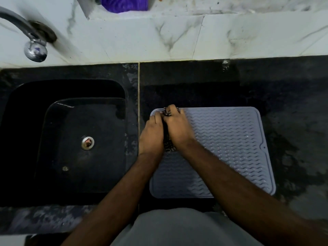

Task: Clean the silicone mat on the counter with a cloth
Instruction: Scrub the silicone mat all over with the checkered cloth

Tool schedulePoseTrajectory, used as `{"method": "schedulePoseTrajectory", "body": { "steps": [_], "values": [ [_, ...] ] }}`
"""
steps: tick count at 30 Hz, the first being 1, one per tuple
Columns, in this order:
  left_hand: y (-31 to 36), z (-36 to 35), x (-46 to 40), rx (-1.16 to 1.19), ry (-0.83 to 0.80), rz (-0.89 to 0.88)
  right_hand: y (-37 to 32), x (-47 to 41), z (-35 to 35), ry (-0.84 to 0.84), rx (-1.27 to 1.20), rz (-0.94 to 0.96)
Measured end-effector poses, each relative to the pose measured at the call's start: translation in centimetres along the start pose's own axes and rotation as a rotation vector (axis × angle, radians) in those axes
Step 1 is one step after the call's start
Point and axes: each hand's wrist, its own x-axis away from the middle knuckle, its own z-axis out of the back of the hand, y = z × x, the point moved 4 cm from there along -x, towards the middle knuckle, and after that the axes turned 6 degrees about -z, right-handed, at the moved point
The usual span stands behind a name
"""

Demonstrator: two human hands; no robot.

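Observation:
A grey silicone mat (230,139) with a wavy ribbed surface lies flat on the black counter (292,103), right of the sink. A dark patterned cloth (168,146) sits bunched on the mat's far left part. My left hand (151,135) and my right hand (177,126) lie side by side over it. Both grip the cloth, with fingers curled at its far end near the mat's far left corner. Most of the cloth is hidden under and between the hands.
A black sink (71,139) with a metal drain (87,142) lies to the left. A chrome tap (33,45) juts from the white marble wall. A purple cloth (124,4) rests on the ledge at the back. The counter looks wet around the mat.

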Motion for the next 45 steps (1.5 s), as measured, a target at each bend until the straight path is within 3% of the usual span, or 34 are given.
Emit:
{"method": "schedulePoseTrajectory", "body": {
  "steps": [8, 18, 21, 25, 31, 36, 45],
  "values": [
    [1.0, -0.6, 0.5, -0.241, -0.057, -0.079, 0.4, -1.0, 0.1, -0.08, 0.006, -0.035],
    [2.0, -2.2, 1.3, -0.399, -0.225, -0.022, 4.1, 0.2, 1.2, -0.138, 0.077, -0.095],
    [2.2, -1.9, 0.8, -0.359, -0.251, 0.045, 4.1, -0.2, 1.4, -0.149, -0.028, -0.14],
    [3.2, -1.9, 0.4, -0.284, -0.222, 0.114, 6.5, 1.6, 1.4, -0.091, 0.009, -0.084],
    [2.2, -3.4, 1.2, -0.398, -0.19, 0.095, 6.5, 0.9, 1.5, -0.055, 0.071, -0.061],
    [2.2, -4.1, 1.4, -0.326, -0.167, -0.015, 7.6, 1.2, 2.0, -0.037, 0.002, -0.14],
    [4.6, -3.5, 0.6, -0.282, -0.175, 0.075, 8.7, 1.7, 3.1, -0.037, 0.061, -0.13]
  ]
}}
